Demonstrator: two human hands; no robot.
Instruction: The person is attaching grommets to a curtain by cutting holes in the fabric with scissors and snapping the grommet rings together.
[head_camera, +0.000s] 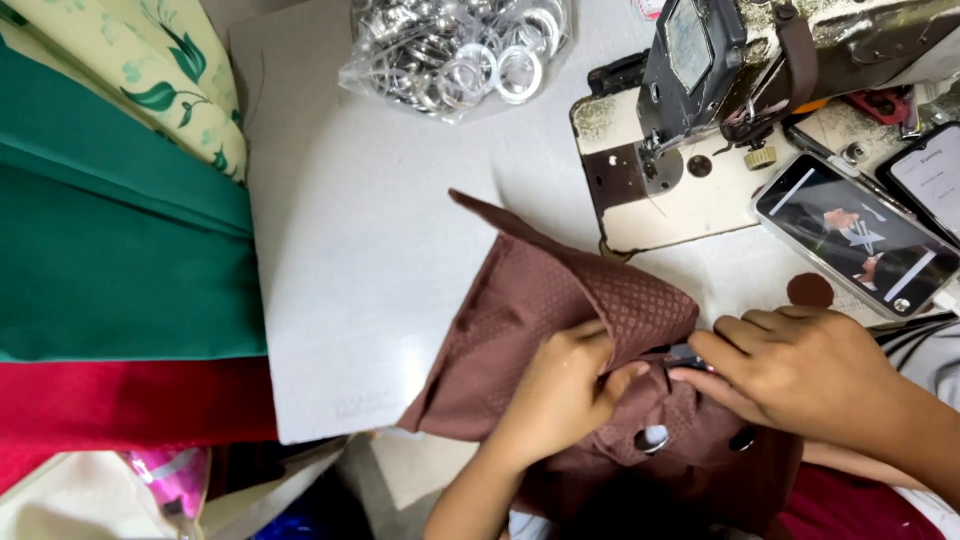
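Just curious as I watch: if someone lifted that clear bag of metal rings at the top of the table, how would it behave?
The bag of metal rings would probably feel heavy for its size, being crammed with many rings. Its thin, crinkled plastic suggests it would sag and change shape rather than stay stiff. The rings would likely shift inside; the glossy film may be slippery.

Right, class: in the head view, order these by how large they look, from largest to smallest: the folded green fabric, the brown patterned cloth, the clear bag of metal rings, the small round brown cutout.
1. Folded green fabric
2. Brown patterned cloth
3. Clear bag of metal rings, partly cropped
4. Small round brown cutout
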